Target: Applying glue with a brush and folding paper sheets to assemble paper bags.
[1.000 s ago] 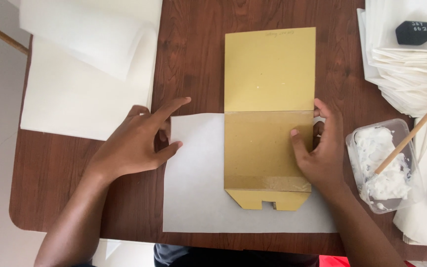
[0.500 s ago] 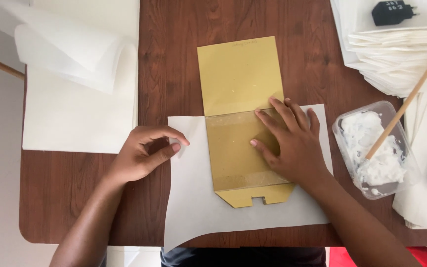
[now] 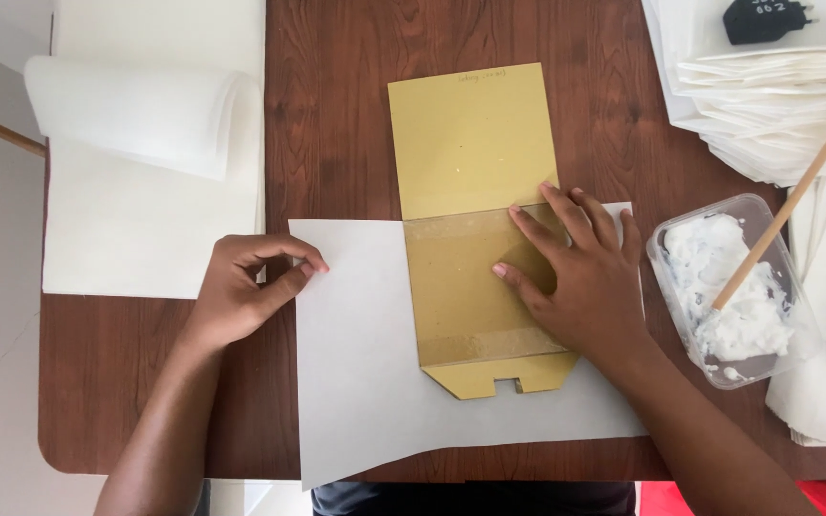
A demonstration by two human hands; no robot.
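Under flat right hand: gold template.

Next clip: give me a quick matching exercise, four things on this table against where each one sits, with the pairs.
Things:
1. right hand
2. left hand
3. wooden stick
4. black adapter

Places:
A. in the tub of white paste
B. flat on the gold template
C. on the stack of white sheets
D. at the left edge of the grey sheet

Pairs: 1-B, 2-D, 3-A, 4-C
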